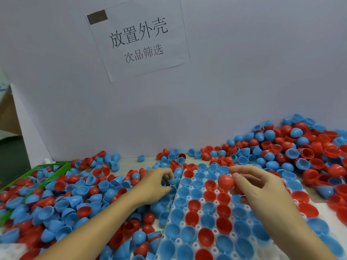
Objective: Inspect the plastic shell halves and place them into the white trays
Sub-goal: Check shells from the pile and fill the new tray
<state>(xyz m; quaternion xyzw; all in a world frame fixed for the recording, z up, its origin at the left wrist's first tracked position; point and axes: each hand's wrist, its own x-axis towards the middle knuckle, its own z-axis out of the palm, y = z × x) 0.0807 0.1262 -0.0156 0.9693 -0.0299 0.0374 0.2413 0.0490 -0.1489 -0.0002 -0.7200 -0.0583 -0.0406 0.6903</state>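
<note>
A white tray with round pockets lies in front of me, most pockets filled with blue and red shell halves facing up. My right hand hovers over the tray's far rows and pinches a red shell half, dome toward me. My left hand is at the tray's left edge, its fingers curled round a blue shell half. Loose blue and red shell halves cover the table on both sides.
A tall heap of shells rises at the back right against a white wall. A green bin full of shells sits at the left. A paper sign hangs on the wall.
</note>
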